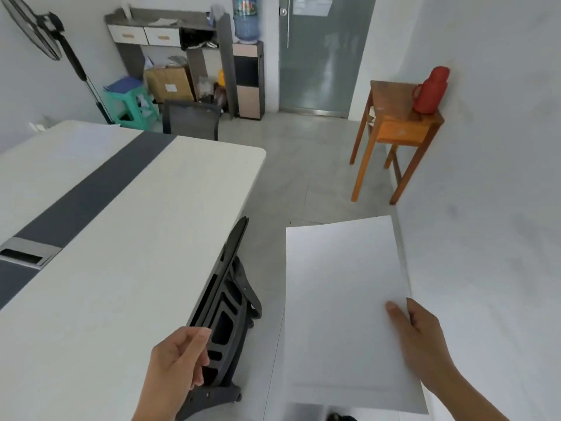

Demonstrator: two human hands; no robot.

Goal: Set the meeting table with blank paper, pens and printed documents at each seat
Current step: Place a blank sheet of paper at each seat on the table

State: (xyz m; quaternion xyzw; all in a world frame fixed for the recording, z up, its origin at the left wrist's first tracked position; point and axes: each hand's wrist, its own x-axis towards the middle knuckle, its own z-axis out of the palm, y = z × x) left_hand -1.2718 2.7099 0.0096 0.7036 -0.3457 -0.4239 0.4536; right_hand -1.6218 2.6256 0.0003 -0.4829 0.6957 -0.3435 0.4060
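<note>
- Over on the far left, a fan stands by the wall, well apart from the work.
- Next comes the table, pale with a dark strip down its middle and a hatch sunk in that strip. The paper has not reached it.
- At the table's near edge a chair is pushed in tight. I'd judge that seat the likely spot for a sheet. The chair back stands between the person and the tabletop, so a sheet swung across low could catch on it and crease.
- The left hand hangs just in front of the chair back, fingers loosely curled. It holds nothing I can make out, and I can't tell whether it touches the chair.
- To its right, the paper is up in the air over the floor, beside the table and not above it. It looks blank; one sheet or a thin stack, I can't say.
- The right hand grips the paper at its right edge near the bottom corner, thumb on top, fingers underneath. Held by one side only, the far end could sag. If it is a stack, the sheets could slide apart and drop should the hand tip.
- Further right a side table stands at the wall with a red flask on it, off the likely path.
- No pens or printed documents are in sight, so I'd say the task is barely begun.
</note>
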